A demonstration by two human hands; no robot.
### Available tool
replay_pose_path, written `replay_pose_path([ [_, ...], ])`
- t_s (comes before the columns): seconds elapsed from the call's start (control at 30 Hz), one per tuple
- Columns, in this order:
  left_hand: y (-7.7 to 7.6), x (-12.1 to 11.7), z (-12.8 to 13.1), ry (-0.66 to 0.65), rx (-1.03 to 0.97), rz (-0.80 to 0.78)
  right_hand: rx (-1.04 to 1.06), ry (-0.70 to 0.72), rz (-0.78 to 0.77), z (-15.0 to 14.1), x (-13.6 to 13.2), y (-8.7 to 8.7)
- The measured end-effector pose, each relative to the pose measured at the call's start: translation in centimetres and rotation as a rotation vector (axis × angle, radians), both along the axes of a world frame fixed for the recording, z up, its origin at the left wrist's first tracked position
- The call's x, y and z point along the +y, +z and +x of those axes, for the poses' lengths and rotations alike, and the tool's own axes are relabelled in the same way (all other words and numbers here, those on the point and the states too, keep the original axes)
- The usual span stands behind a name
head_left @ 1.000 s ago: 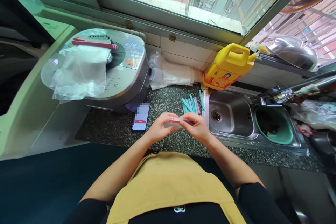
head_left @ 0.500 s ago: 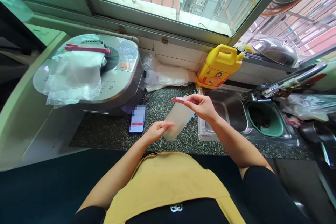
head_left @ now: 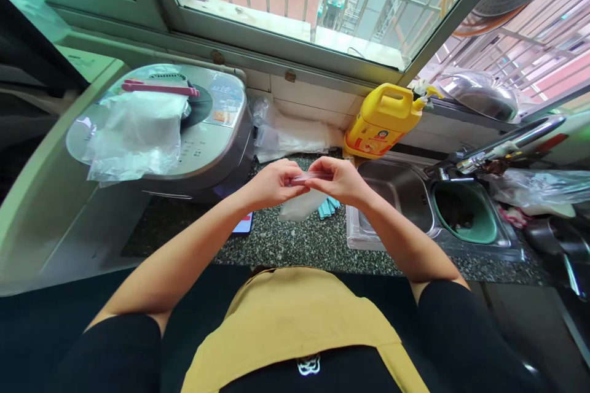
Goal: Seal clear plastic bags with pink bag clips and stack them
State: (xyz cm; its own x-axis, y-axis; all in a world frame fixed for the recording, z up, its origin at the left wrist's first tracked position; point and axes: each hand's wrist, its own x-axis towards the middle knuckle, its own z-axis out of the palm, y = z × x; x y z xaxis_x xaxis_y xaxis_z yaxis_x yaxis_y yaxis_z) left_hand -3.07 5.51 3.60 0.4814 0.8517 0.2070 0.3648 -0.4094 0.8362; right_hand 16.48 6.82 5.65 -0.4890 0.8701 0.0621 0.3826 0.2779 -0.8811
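Note:
Both hands meet above the speckled counter, fingers closed around a pink bag clip (head_left: 300, 178). My left hand (head_left: 273, 184) pinches the clip's left end, while my right hand (head_left: 340, 180) grips its right end. From the clip hangs a frosted plastic bag (head_left: 302, 207), its upper part hidden behind the fingers. Several light-blue clips (head_left: 328, 207) lie on the counter just beyond the bag. To the left, a phone (head_left: 243, 225) is partly covered by my left forearm.
A rice cooker (head_left: 216, 153) on the left carries more plastic bags (head_left: 138, 135) and a pink clip (head_left: 159, 86). Folded plastic (head_left: 295, 135) lies by the wall. A yellow jug (head_left: 382, 120) stands behind the steel sink (head_left: 401, 196), which holds a green basin (head_left: 483, 230).
My left hand has moved up from the bag's side to the clip's left end. The bag now hangs lower beneath the hands, and the light-blue clips show more.

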Motion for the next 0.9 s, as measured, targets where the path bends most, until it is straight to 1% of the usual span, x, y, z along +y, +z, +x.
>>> replay_pose_path([
  [0.07,0.7,0.3,0.1,0.023,-0.04,-0.04,0.119,-0.032,0.002,0.7,0.3,-0.6],
  [0.1,0.7,0.3,0.1,0.049,-0.072,-0.063,0.181,-0.046,-0.002,1.0,0.5,-1.3],
  [0.17,0.8,0.3,0.0,0.088,-0.128,-0.11,0.271,-0.075,0.003,1.6,0.5,-3.1],
  [0.23,0.9,0.4,-0.2,0.111,-0.166,-0.154,0.289,-0.121,0.038,1.6,0.4,-5.3],
  [0.3,1.2,0.4,-0.3,0.125,-0.185,-0.185,0.265,-0.179,0.05,1.3,0.0,-7.3],
  [0.37,1.6,0.5,-0.4,0.14,-0.192,-0.196,0.255,-0.2,0.059,1.0,-0.4,-8.7],
  [0.5,2.0,0.5,-0.7,0.168,-0.208,-0.206,0.25,-0.176,0.067,1.1,-1.4,-10.1],
  [0.7,1.8,0.5,-1.2,0.215,-0.237,-0.192,0.183,-0.177,-0.03,1.7,-3.1,-12.2],
  [0.9,1.5,0.4,-1.3,0.226,-0.227,-0.203,0.136,-0.126,-0.001,1.8,-4.4,-14.1],
])
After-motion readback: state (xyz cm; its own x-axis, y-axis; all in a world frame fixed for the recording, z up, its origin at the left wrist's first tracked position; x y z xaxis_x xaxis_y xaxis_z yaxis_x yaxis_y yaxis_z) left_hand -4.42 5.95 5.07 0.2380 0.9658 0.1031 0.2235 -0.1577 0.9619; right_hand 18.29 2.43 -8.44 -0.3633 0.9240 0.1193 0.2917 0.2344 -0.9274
